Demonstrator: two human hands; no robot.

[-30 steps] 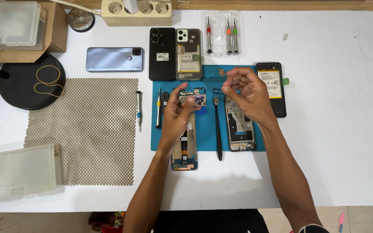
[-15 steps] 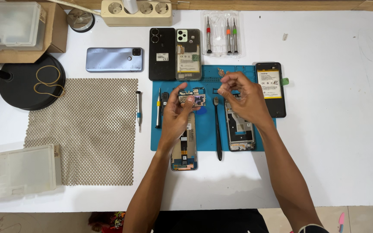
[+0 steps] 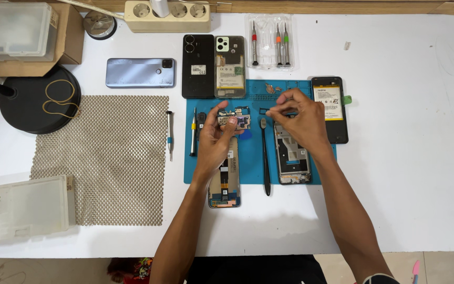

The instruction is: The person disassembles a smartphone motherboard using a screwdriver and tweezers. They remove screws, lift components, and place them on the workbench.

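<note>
A: The small circuit board (image 3: pixel 236 119) sits pinched between thumb and fingertips of the left hand (image 3: pixel 217 138), just above the opened phone (image 3: pixel 226 176) on the blue mat (image 3: pixel 253 160).

B: And the right hand (image 3: pixel 298 118)? Fingertips closed together, can't tell on what. Black spudger (image 3: pixel 265 158) lies between both hands; bare table (image 3: pixel 405 173) right.

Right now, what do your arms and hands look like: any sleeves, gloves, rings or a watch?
Both forearms are bare up to the frame's bottom edge, no sleeves showing. The left hand and right hand wear no gloves, and I see no rings, watch or wristband. No cables or markings on either arm.
</note>
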